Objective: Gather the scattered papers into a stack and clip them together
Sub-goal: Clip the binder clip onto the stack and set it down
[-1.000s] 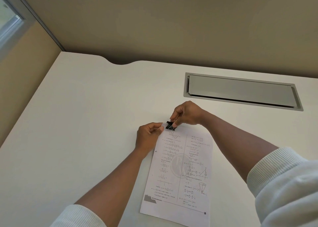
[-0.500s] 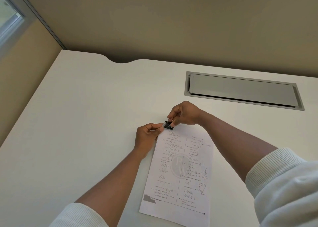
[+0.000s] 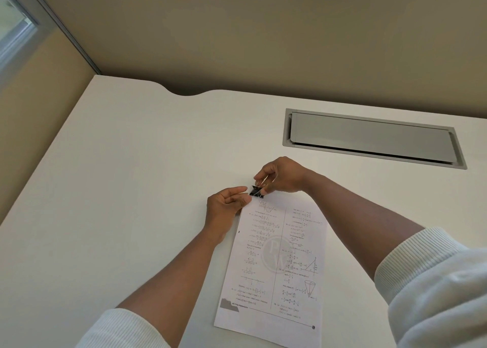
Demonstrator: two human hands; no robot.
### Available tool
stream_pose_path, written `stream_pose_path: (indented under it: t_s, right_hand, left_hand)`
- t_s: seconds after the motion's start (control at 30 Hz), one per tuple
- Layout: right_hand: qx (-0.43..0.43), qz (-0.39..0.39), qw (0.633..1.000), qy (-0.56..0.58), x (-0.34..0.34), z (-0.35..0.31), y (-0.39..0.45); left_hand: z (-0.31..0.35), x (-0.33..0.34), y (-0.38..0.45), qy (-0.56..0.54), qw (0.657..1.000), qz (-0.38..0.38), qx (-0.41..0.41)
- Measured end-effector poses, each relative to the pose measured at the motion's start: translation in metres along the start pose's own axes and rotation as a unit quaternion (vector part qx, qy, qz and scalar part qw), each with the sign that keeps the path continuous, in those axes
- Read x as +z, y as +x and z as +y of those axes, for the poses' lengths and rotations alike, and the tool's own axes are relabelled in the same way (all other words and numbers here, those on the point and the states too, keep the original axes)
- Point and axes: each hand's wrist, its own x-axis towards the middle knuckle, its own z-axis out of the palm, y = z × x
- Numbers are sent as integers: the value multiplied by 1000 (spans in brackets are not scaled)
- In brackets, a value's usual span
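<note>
A grey cable hatch, apparently closed, sits in the white desk.

Office cubicle: white desk, grey cable hatch, beige partition panels.

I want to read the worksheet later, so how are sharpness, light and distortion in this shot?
Head view: soft, even light, no glare on the paper stack; its diagrams show, but the small print is too fine to read. The wide lens bows the desk edges. The binder clip looks sharp, without motion blur.

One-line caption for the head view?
Right hand pinches black binder clip onto printed white paper stack; left hand steadies corner.
</note>
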Motion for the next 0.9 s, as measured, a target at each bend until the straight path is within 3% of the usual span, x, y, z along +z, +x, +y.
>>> stream_pose_path:
  t_s: [0.23, 0.5, 0.8, 0.9]
  right_hand:
    - [1, -4, 1000, 20, 0, -1, -2]
    - [-1, 16, 996, 92, -8, -3, -14]
    - [-1, 70, 971, 228, -26, 3, -41]
    - [18, 79, 975, 205, -33, 7, -52]
  left_hand:
    - [2, 2, -3, 35, 999, -29, -4]
    - [-2, 1, -17, 131, 970, -170, -113]
    - [-1, 9, -38, 194, 960, -161, -119]
    - [9, 13, -41, 192, 961, -168, -101]
